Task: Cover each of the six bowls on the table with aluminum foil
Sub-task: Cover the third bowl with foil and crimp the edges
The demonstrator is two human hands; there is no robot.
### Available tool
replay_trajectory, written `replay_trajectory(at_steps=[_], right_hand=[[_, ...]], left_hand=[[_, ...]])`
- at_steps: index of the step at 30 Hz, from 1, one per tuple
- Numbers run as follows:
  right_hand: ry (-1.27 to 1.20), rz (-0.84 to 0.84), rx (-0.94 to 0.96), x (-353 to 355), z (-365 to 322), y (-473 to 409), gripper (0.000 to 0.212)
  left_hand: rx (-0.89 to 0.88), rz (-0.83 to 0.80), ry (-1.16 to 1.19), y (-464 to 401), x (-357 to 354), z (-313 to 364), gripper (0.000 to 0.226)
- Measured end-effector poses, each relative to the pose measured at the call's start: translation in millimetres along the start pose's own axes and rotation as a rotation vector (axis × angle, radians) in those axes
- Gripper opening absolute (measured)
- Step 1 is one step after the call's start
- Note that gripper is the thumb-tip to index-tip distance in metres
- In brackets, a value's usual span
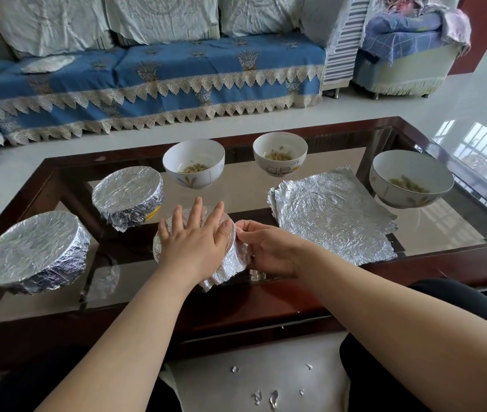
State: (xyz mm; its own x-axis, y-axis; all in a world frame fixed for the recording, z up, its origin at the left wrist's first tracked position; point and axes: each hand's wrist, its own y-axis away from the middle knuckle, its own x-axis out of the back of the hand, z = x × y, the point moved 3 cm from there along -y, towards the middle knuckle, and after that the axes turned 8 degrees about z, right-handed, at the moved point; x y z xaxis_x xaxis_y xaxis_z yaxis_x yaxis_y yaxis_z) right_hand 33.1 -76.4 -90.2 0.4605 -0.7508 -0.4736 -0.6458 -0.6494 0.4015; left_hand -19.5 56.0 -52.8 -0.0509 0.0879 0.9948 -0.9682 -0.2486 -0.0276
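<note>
Foil sheet over the near-centre bowl: your left hand lies flat on top of it, fingers straight and spread, pressing down. Your right hand pinches the foil's edge at the bowl's right side, fingers curled round the crumpled skirt. Two foil-covered bowls stand to the left: one at the near left, one behind it. Three open bowls hold yellowish food: far centre, far right-of-centre, right edge. A stack of loose foil sheets lies flat on the glass table, just right of your hands. Foil scraps on the floor.
</note>
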Motion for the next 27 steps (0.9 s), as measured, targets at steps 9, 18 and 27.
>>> replay_trajectory(at_steps=[9, 18, 27], right_hand=[[-0.001, 0.025, -0.027, 8, 4, -8, 0.014], [-0.129, -0.112, -0.103, 6, 6, -10, 0.02], [-0.158, -0.018, -0.155, 12, 6, -8, 0.024]], left_hand=[[-0.004, 0.02, -0.005, -1, -2, -1, 0.056], [-0.003, 0.022, 0.006, -1, -3, -1, 0.057], [-0.007, 0.018, -0.001, 0, -1, -1, 0.058]])
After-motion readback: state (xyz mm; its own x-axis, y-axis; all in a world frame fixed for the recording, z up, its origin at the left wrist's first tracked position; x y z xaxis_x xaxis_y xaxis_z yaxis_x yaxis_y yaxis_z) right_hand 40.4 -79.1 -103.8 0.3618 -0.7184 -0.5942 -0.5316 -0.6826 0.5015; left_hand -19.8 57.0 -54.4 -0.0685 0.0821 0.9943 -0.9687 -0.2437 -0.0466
